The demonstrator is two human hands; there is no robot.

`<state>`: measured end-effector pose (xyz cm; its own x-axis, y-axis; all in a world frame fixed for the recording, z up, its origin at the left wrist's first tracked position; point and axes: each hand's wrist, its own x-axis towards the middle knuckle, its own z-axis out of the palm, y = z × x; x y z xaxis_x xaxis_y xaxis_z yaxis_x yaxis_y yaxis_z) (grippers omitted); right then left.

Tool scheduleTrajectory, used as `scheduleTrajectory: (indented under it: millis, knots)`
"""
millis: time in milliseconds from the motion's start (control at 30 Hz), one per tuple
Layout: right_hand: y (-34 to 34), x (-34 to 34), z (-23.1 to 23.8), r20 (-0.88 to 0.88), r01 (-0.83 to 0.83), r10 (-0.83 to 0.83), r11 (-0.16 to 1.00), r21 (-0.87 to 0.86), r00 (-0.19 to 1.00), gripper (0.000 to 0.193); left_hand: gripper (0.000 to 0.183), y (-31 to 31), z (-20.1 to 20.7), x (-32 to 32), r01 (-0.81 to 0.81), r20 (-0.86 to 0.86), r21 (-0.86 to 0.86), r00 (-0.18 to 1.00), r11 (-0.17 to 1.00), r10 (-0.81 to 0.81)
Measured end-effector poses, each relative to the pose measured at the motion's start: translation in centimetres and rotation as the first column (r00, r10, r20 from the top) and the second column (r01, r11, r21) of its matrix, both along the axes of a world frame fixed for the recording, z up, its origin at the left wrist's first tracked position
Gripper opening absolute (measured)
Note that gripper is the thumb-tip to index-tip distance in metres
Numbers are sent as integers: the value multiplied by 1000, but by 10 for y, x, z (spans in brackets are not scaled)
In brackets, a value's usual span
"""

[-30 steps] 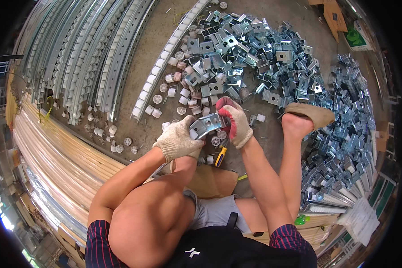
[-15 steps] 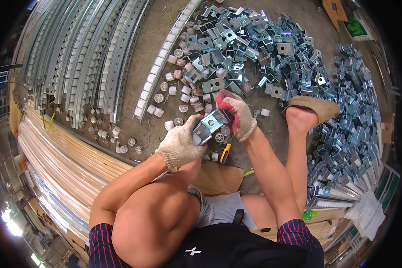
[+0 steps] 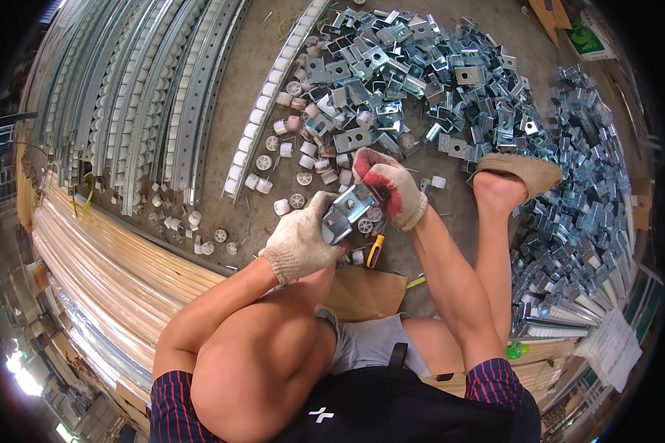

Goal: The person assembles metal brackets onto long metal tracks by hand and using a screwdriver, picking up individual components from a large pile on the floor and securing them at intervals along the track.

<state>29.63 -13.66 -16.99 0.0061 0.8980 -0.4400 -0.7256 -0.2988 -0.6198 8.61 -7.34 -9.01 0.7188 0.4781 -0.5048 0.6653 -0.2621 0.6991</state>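
Observation:
A shiny bent metal bracket [image 3: 350, 207] with a round hole is between my gloved hands, above the floor. My left hand [image 3: 301, 235], in a cream knit glove, wraps round its lower left end. At the upper right end, my right hand [image 3: 389, 187] closes its red-palmed glove with the fingers curled against the bracket. Whether the right fingers also hold a smaller part is hidden. Just below lies a screwdriver [image 3: 375, 251] with a yellow and blue handle. Small white rollers [image 3: 297, 200] are scattered on the floor beyond and beside the hands.
A large heap of metal brackets [image 3: 421, 81] spreads ahead, and another pile [image 3: 576, 221] runs down the right past my sandalled foot [image 3: 521, 177]. Roller tracks [image 3: 144, 96] stand in rows at the left. Wrapped long bars [image 3: 111, 251] lie nearer. A cardboard piece [image 3: 363, 293] is below the hands.
The bracket has tilted slightly between my hands, and its open inner side shows more. Both hands keep their hold at nearly the same place.

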Motion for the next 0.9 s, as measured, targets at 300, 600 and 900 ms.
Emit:
scheduleTrajectory:
  millis: [300,600,900]
  knots:
    - [-2,-2,-31,-354,-24,40,998,51,934,8,83,3,8,-1,-52,-68,-121,997,991,43]
    - [6,2,-4,18,-132,131,991,31,991,8,82,2,2,-2,-47,-51,-86,998,995,43]
    - [-1,-3,28,185,-204,199,979,6,962,10,76,-2,2,5,-72,-32,-65,997,995,70]
